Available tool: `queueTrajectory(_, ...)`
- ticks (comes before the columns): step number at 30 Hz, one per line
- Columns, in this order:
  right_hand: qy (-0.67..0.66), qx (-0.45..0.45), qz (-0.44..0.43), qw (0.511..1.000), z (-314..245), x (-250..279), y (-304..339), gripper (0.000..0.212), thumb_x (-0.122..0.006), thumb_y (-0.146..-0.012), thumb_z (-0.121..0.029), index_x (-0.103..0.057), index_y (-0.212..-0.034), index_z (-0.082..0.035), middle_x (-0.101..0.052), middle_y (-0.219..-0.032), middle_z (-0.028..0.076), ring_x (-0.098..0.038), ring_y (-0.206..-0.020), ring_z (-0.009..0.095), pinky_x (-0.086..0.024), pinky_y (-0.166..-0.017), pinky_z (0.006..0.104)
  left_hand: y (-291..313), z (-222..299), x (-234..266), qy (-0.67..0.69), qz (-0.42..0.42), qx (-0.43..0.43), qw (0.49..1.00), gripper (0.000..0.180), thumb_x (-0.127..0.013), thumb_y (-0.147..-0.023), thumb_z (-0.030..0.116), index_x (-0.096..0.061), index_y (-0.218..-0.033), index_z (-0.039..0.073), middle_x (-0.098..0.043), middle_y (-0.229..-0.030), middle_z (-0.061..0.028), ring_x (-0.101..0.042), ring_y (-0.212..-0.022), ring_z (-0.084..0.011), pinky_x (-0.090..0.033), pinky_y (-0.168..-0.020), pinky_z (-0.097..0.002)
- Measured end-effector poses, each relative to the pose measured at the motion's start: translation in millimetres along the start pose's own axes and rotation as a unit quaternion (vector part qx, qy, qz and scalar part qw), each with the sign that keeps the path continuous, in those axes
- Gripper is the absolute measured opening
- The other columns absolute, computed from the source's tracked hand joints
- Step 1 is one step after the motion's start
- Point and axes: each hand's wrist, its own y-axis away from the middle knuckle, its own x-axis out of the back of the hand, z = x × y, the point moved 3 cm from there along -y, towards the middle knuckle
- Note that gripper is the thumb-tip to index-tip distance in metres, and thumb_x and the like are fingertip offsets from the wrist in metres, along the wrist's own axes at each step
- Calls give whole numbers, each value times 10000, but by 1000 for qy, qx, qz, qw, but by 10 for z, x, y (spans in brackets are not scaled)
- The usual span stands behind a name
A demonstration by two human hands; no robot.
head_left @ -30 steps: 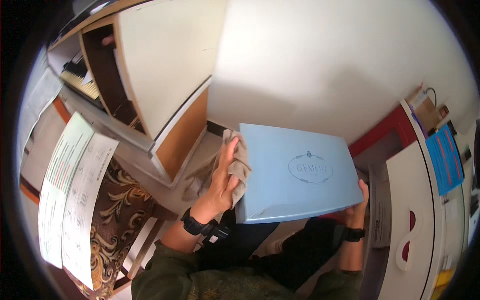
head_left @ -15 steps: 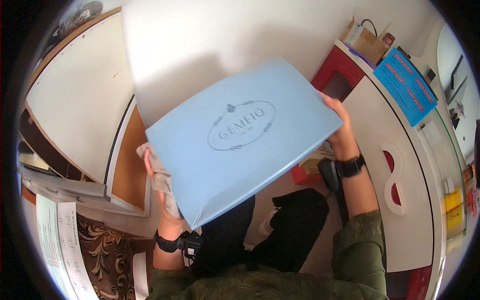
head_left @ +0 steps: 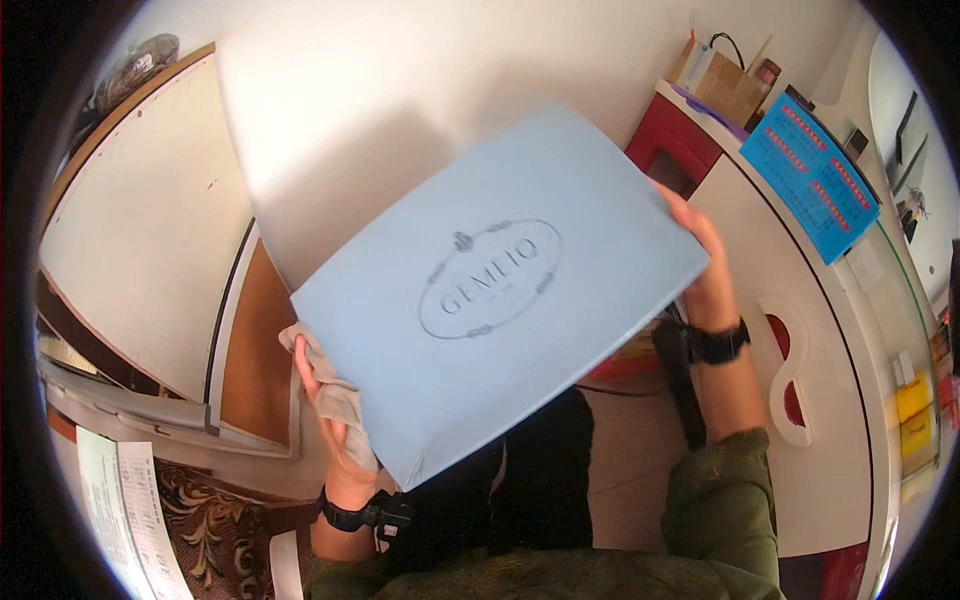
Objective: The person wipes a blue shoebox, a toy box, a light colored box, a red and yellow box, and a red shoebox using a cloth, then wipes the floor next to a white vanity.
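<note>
A large light-blue flat box (head_left: pixel 500 380) with a dark oval emblem on its lid is held up in front of me, tilted with its right end higher. At its lower left side, my left hand (head_left: pixel 345 450) is closed on the box edge with a crumpled greyish-beige cloth (head_left: pixel 340 402) between hand and box. My right hand (head_left: pixel 708 260) grips the box's right end, its fingers partly hidden behind it. Both wrists wear black bands. One corner of the lid near my left hand looks creased.
On the right stands a white cabinet (head_left: pixel 770 460) with a curved handle and red parts. A blue printed sheet (head_left: pixel 815 180) and a cardboard box (head_left: pixel 728 90) rest on its top. A white panel with brown edging (head_left: pixel 150 220) is at left, above papers (head_left: pixel 150 510) and a brown patterned fabric (head_left: pixel 215 530).
The box has shifted slightly down and right in view, held by both hands throughout. My legs have moved, and a red item on the floor is now more covered by the box.
</note>
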Motion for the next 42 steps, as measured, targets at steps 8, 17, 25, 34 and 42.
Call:
queueTrajectory(8, -96, -148, 218, 960, 1306, 561, 1396, 583, -433, -766, -376, -375, -1207, 1, -419, -1192, 148, -402, -1080, 248, -313, -892, 351, 175, -216, -177, 149, -123, -2, 981, 593, -259, -872, 411, -178, -1277, -15, -263, -1288, -150, -285, -1182, -230, -203, -1001, -355)
queueTrajectory(17, -123, -178, 275, 937, 1243, 737, 1694, 490, -454, -787, -356, -468, -1117, 6, -470, -1129, 132, -456, -988, 230, -354, -823, 340, 602, -535, -312, 70, -275, 6, 959, 523, -291, -874, 261, -170, -1269, -59, -180, -1331, -203, -158, -1239, -320, -127, -1002, -373)
queueTrajectory(25, 570, 5, -71, 818, 406, 150, 1323, 434, -502, -761, -253, -468, -1115, -5, -441, -1174, 147, -375, -1113, 319, -268, -939, 390, 797, -211, -372, 29, -182, -154, 971, 568, -351, -848, 240, -138, -1261, -86, -152, -1327, -242, -151, -1233, -377, -81, -997, -442)
queueTrajectory(34, 591, 75, -247, 764, 434, -732, 1231, 432, -525, -751, -300, -489, -1119, -76, -393, -1230, 115, -276, -1185, 351, -179, -947, 510, 855, -173, -492, 62, -124, -171, 975, 629, -329, -842, 453, -182, -1296, 44, -225, -1318, -187, -187, -1237, -254, -92, -1017, -400)
queueTrajectory(42, 597, 94, -284, 744, 438, -808, 1477, 397, -562, -742, -334, -531, -1093, -150, -435, -1211, 49, -279, -1207, 291, -100, -1002, 458, -350, -643, -674, 268, -210, 26, 940, 451, -352, -872, 270, -345, -1201, -38, -402, -1212, -166, -402, -1107, -237, -307, -924, -308)
